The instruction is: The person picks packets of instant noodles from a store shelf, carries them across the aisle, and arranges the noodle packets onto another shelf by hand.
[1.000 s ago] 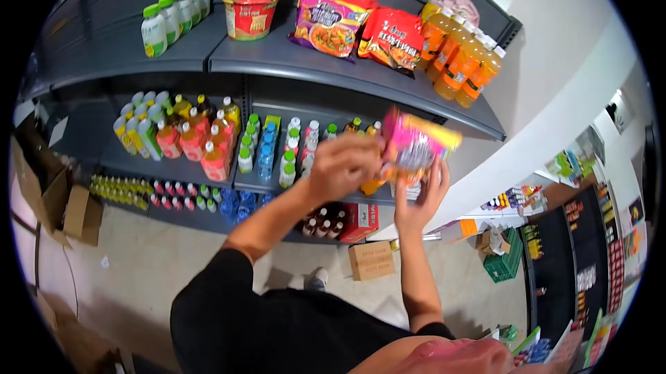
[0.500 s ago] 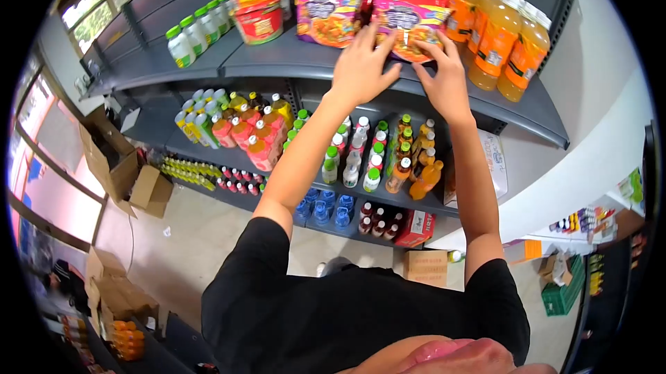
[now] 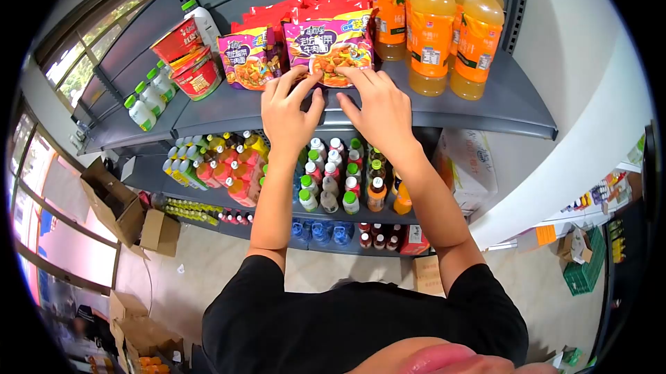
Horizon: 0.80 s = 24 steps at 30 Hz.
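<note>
On the top shelf stands a purple instant-noodle packet, front facing me, with a bowl of noodles pictured on it. My left hand reaches its lower left edge, fingers spread and bent, thumb apart. Across from it, my right hand rests fingertips on the packet's lower front, its fingers also apart. Neither hand wraps around the packet. A second purple packet leans just left of my left hand. Red packets are lined up behind both.
Orange-labelled juice bottles stand right of the packets. Red noodle cups are stacked at left, beside white green-capped bottles. Several drink bottles fill the shelf below. Opened cardboard boxes lie on the floor at left.
My view has shifted, so the shelf goods appear further left and the juice bottles nearer. Both hands have moved down to the packet's lower edge, and the packet stands more upright.
</note>
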{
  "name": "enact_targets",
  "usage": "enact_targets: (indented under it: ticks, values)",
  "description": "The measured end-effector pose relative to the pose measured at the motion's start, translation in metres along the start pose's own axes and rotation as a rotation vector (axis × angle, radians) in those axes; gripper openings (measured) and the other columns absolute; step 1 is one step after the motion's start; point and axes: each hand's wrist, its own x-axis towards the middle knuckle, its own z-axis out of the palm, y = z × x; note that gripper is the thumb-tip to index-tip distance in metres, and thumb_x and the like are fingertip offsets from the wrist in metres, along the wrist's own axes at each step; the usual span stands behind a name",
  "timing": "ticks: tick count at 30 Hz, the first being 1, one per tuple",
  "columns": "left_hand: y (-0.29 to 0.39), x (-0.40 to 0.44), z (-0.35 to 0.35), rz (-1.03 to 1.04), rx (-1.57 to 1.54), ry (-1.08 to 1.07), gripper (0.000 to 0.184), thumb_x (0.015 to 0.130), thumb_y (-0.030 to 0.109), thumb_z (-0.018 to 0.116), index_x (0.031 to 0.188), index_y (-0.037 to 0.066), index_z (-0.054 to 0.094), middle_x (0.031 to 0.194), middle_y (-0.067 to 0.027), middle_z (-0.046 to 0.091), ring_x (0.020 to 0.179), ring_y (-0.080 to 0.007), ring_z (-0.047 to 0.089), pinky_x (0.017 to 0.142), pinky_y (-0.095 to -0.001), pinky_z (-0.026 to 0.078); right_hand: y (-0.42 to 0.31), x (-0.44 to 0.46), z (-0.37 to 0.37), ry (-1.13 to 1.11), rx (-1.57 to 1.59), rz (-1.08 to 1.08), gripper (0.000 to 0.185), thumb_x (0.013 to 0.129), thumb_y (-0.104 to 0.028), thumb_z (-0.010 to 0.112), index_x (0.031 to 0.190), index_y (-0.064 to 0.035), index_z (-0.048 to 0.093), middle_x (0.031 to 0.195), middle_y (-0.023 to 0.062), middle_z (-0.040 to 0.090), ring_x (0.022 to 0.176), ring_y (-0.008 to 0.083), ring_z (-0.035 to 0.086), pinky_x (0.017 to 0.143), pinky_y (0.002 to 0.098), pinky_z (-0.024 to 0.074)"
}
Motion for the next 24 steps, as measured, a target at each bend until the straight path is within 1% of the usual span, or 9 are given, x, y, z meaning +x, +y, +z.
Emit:
enact_targets:
  ticks: [2,5,6,10,16,18,21,23,24]
  values:
    - [0.0,0.0,0.002,-0.017,-0.028,-0.018,0.029,0.084,0.019,0.073,0.111,0.017,0.079,0.11,-0.0038,0.07,0.092,-0.0259,0.065,0.082,-0.0392,0.053,-0.002,0.0,0.002,0.022,0.002,0.012,0.044,0.085,-0.025,0.077,0.127,-0.0187,0.066,0.107,0.0032,0.072,0.096,0.025,0.065,0.077,0.0391,0.0565]
    - [0.009,0.003,-0.008,-0.14,0.002,-0.201,0.031,0.088,0.019,0.072,0.118,0.017,0.078,0.111,-0.0044,0.072,0.094,-0.0254,0.066,0.084,-0.0354,0.053,-0.004,0.001,0.005,0.081,-0.054,0.02,0.043,0.082,-0.025,0.079,0.122,-0.0146,0.069,0.104,0.0032,0.072,0.098,0.0245,0.066,0.076,0.0367,0.0581]
    - [0.007,0.003,-0.008,-0.138,0.017,-0.259,0.033,0.091,0.023,0.069,0.122,0.018,0.077,0.108,-0.0047,0.073,0.094,-0.0259,0.067,0.084,-0.0356,0.053,-0.006,0.001,0.006,0.075,-0.047,0.044,0.042,0.081,-0.026,0.08,0.12,-0.0139,0.07,0.106,0.0027,0.073,0.098,0.0245,0.066,0.078,0.0365,0.0574]
    - [0.003,0.003,-0.003,-0.071,0.082,-0.264,0.037,0.094,0.028,0.064,0.128,0.019,0.074,0.108,-0.0054,0.073,0.097,-0.0261,0.068,0.085,-0.0366,0.053,-0.005,0.002,0.011,0.065,-0.032,0.056,0.041,0.081,-0.026,0.079,0.119,-0.0143,0.07,0.111,0.0025,0.073,0.098,0.0247,0.066,0.08,0.0384,0.0561]
    - [0.004,0.004,-0.002,-0.062,0.112,-0.292,0.038,0.093,0.026,0.064,0.13,0.018,0.073,0.109,-0.0058,0.072,0.099,-0.0267,0.067,0.085,-0.0368,0.053,-0.006,0.002,0.013,0.043,-0.033,0.074,0.041,0.082,-0.031,0.077,0.119,-0.0149,0.069,0.113,0.0016,0.074,0.097,0.0238,0.066,0.079,0.0393,0.0554]
    - [0.002,0.003,-0.002,-0.068,0.114,-0.298,0.039,0.093,0.026,0.064,0.131,0.019,0.072,0.109,-0.0056,0.072,0.099,-0.0268,0.067,0.085,-0.0374,0.052,-0.007,0.003,0.012,0.054,-0.028,0.081,0.041,0.081,-0.031,0.078,0.119,-0.0167,0.07,0.11,0.0016,0.074,0.095,0.0244,0.067,0.08,0.0387,0.0556]
    - [-0.001,0.001,0.0,-0.068,0.116,-0.28,0.039,0.091,0.031,0.066,0.128,0.02,0.074,0.107,-0.0024,0.073,0.097,-0.023,0.068,0.081,-0.0364,0.051,-0.007,0.002,0.013,0.078,-0.028,0.069,0.04,0.08,-0.031,0.078,0.118,-0.018,0.071,0.105,0.0023,0.075,0.094,0.0249,0.067,0.079,0.0387,0.0554]
    - [-0.001,0.001,0.001,-0.068,0.106,-0.257,0.037,0.091,0.031,0.067,0.125,0.019,0.074,0.106,-0.0025,0.073,0.096,-0.0232,0.068,0.081,-0.0367,0.051,-0.007,0.003,0.013,0.089,-0.033,0.065,0.04,0.08,-0.03,0.078,0.118,-0.0183,0.072,0.102,0.0024,0.075,0.093,0.0249,0.067,0.079,0.0388,0.0553]
    - [-0.001,0.001,0.001,-0.071,0.096,-0.246,0.036,0.09,0.031,0.067,0.123,0.019,0.075,0.105,-0.0027,0.073,0.096,-0.0234,0.068,0.08,-0.0368,0.051,-0.007,0.003,0.013,0.095,-0.041,0.064,0.036,0.08,-0.03,0.078,0.114,-0.0179,0.072,0.1,0.002,0.074,0.092,0.0248,0.067,0.078,0.0389,0.0552]
